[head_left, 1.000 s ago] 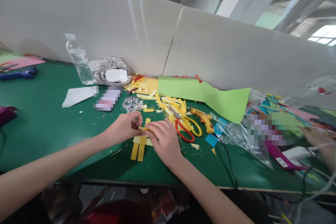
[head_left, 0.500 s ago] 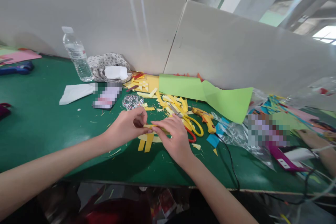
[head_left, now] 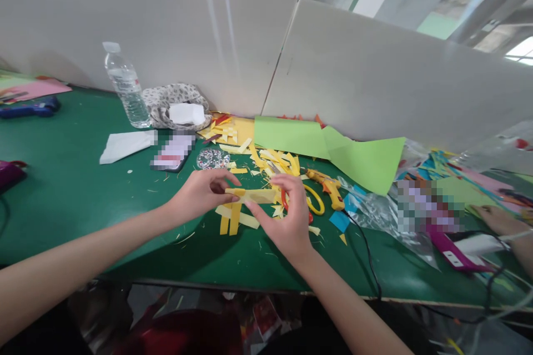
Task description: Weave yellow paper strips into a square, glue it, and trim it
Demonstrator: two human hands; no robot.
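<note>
Both my hands hold one yellow paper strip [head_left: 255, 196] a little above the green table [head_left: 75, 188]. My left hand [head_left: 200, 195] pinches its left end and my right hand [head_left: 287, 216] pinches its right end, so the strip spans level between them. Below them lie more yellow strips [head_left: 231, 218] flat on the table. Red-and-yellow scissors [head_left: 310, 206] lie just behind my right hand, partly hidden by it. A yellow glue gun [head_left: 327, 182] lies to their right, its black cord running off the front edge.
A water bottle [head_left: 127, 86], a patterned cloth [head_left: 172, 104], white paper [head_left: 125, 145] and a round dish of beads [head_left: 212, 158] stand at the back left. Green paper sheets [head_left: 333, 150] lean on the grey partition. Another person's hand [head_left: 499, 219] rests at the right among plastic bags and cables.
My hands have lifted the yellow strip off the table and drawn apart, stretching it out between them. The view has shifted slightly.
</note>
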